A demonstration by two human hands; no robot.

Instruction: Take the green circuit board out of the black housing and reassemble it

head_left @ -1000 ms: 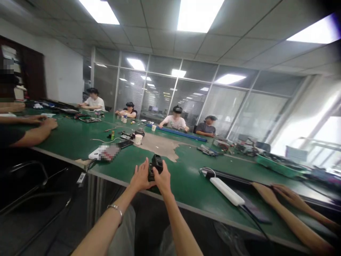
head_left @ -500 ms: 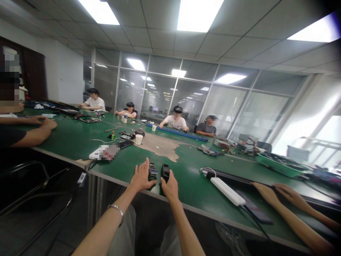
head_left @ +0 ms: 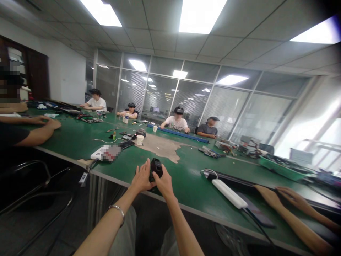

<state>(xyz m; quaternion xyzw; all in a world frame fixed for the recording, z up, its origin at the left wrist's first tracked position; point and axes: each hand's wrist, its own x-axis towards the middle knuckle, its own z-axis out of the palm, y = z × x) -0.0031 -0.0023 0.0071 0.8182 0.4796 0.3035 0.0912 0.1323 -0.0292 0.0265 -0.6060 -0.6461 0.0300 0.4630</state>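
Note:
Just above the near table edge, my right hand (head_left: 164,179) grips a black, box-shaped plastic casing (head_left: 156,168), thumb across its near end. My left hand (head_left: 142,176) lies against the casing's left side, fingers stretched along it and thumb at its near end. The small part with exposed circuitry that stood beside my left hand is now hidden behind the casing and hands. Whether the two pieces are joined, I cannot tell.
A white power strip (head_left: 229,193) and a dark phone (head_left: 255,209) lie to the right, near another person's hands (head_left: 269,195). Left stand a white device (head_left: 97,153) and a paper cup (head_left: 140,139). A green basket (head_left: 282,169) sits far right. Several people sit around.
My right hand has carried the black casing left, against my left hand, covering the part with exposed circuitry. My left hand has stayed almost in place.

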